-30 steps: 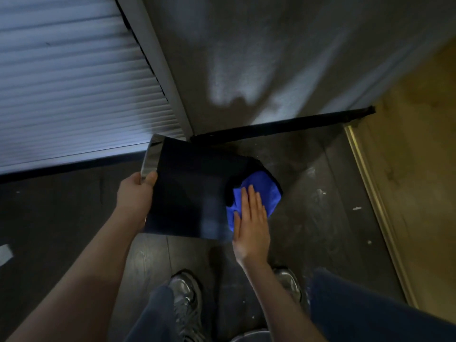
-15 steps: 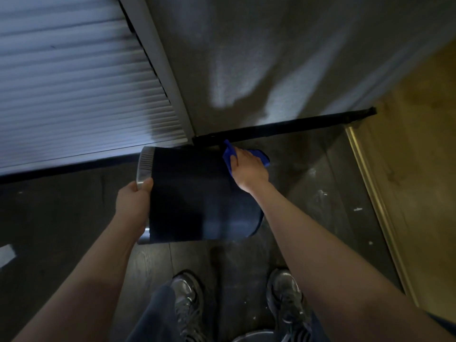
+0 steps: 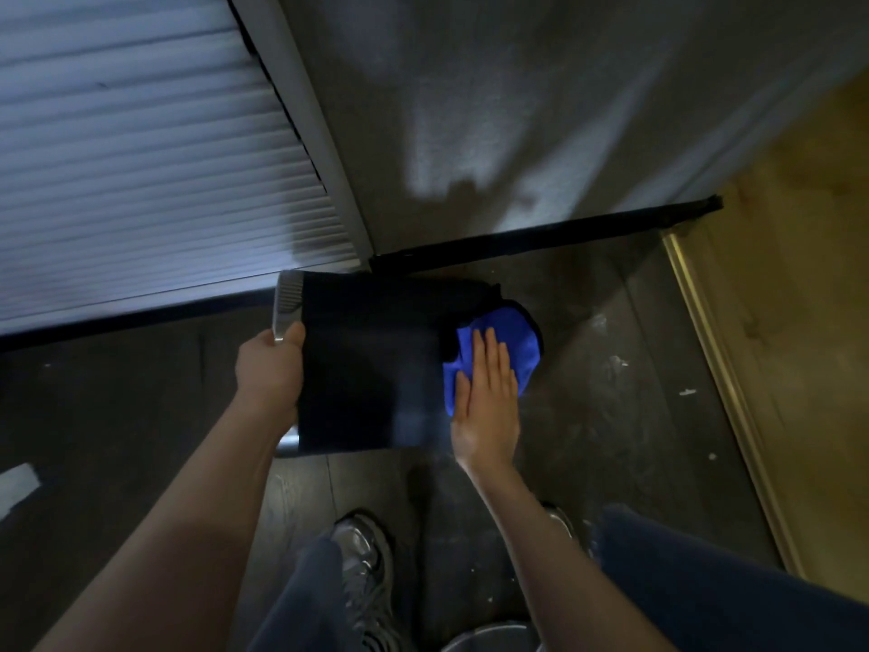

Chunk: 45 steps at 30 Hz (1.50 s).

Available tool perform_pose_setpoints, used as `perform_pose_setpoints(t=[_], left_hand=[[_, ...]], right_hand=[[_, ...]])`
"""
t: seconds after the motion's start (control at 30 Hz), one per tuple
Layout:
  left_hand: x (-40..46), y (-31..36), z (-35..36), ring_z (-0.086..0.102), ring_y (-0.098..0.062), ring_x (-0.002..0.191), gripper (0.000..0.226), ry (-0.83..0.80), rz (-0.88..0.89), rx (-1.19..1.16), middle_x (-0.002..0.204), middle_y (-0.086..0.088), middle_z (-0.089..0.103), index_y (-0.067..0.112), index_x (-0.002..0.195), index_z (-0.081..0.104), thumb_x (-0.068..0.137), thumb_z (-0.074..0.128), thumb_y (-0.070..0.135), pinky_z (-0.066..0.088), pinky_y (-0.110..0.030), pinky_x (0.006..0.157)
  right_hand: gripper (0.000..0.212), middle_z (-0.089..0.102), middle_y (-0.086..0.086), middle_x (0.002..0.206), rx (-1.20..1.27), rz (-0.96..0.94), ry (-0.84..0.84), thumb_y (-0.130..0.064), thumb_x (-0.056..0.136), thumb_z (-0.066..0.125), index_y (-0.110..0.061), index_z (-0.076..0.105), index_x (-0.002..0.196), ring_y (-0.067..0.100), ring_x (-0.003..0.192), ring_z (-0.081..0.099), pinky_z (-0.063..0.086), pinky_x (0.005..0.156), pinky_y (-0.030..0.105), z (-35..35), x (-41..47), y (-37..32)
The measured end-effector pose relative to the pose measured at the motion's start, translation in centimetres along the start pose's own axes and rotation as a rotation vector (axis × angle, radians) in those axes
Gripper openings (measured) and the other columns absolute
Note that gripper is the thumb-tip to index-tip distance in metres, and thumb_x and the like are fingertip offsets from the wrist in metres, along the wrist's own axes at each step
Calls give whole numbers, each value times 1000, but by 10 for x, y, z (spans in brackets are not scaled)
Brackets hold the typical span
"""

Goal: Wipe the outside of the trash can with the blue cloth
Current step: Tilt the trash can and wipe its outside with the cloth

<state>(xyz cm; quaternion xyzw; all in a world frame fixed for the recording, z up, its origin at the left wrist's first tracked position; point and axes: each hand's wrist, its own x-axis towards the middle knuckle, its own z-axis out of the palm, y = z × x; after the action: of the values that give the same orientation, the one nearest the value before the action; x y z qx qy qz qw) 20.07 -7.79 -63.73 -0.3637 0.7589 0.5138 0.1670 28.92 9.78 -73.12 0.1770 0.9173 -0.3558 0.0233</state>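
Note:
A black trash can (image 3: 371, 360) lies tipped on its side above the dark floor, its silver rim (image 3: 287, 301) pointing left. My left hand (image 3: 270, 369) grips that rim and holds the can up. The blue cloth (image 3: 505, 343) covers the can's right end, near its bottom. My right hand (image 3: 486, 397) lies flat on the cloth with fingers together and straight, pressing it against the can. Part of the cloth is hidden under my palm.
A louvered white door (image 3: 131, 171) and its frame stand behind the can. A grey wall (image 3: 517, 110) with a black baseboard (image 3: 541, 237) runs behind. A metal threshold strip (image 3: 724, 388) and wooden floor lie to the right. My shoes (image 3: 362, 562) stand below.
My right hand has swept the cloth from the can's far upper edge back down to its right end. The can has tilted slightly; my left hand keeps its grip on the rim.

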Motion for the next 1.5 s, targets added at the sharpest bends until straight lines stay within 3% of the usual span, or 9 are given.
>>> perform_pose_setpoints(t=[0.23,0.57,0.67,0.8,0.93,1.1,1.3,1.4,1.5], left_hand=[[-3,2,6,58,-35,107,31,41,-68,-75,115,-22,60,5,115,56,91,50,23,47,-49,98],[8,5,8,58,-26,74,17,72,-60,-88,84,-14,59,5,98,58,91,50,18,55,-32,66],[8,5,6,53,-23,68,15,27,-108,-133,78,-9,55,9,100,54,90,51,20,52,-42,76],[11,4,7,53,-20,64,18,9,-128,-166,75,-6,54,10,105,53,90,53,20,51,-43,73],[9,5,10,57,-28,83,27,32,-88,-137,93,-14,59,3,110,54,90,52,20,49,-48,92],[11,10,21,56,-25,81,33,63,58,24,95,-19,62,1,113,55,92,48,25,50,-41,80],[10,7,15,60,-28,79,15,-31,148,74,82,-10,62,16,86,58,90,50,28,51,-45,74],[5,7,13,55,-20,65,17,-86,135,82,75,-4,57,16,95,56,90,49,30,44,-31,53],[0,7,9,59,-25,76,20,-84,109,55,84,-8,61,13,101,57,91,49,28,52,-38,63]], right_hand=[[49,13,5,156,-90,196,22,-22,98,23,-15,10,145,22,144,7,8,115,39,12,33,-57],[57,45,-3,142,-226,-649,-194,-26,80,52,-27,38,136,16,129,45,37,102,29,22,-19,-51],[49,43,3,143,-228,-424,-98,-28,87,46,-20,40,135,22,130,43,40,101,34,5,-13,7],[50,5,-10,149,-38,-88,-38,-32,98,27,-28,1,139,11,140,4,21,116,41,-1,-2,31],[54,14,-1,148,-24,16,141,-13,92,32,-19,6,138,23,140,17,28,112,46,21,-18,-12],[61,50,0,138,-200,-522,-70,-18,74,52,-21,35,133,22,125,49,45,97,34,52,-49,-72],[54,48,-3,140,-350,-767,-44,-22,81,53,-26,41,134,16,126,48,33,101,28,18,-14,-30],[46,55,12,132,-310,-399,169,-29,88,44,-7,49,128,27,119,55,47,95,35,-1,5,0],[48,60,20,124,-240,-166,242,-26,88,38,3,51,123,33,112,59,50,88,45,-12,19,5]])
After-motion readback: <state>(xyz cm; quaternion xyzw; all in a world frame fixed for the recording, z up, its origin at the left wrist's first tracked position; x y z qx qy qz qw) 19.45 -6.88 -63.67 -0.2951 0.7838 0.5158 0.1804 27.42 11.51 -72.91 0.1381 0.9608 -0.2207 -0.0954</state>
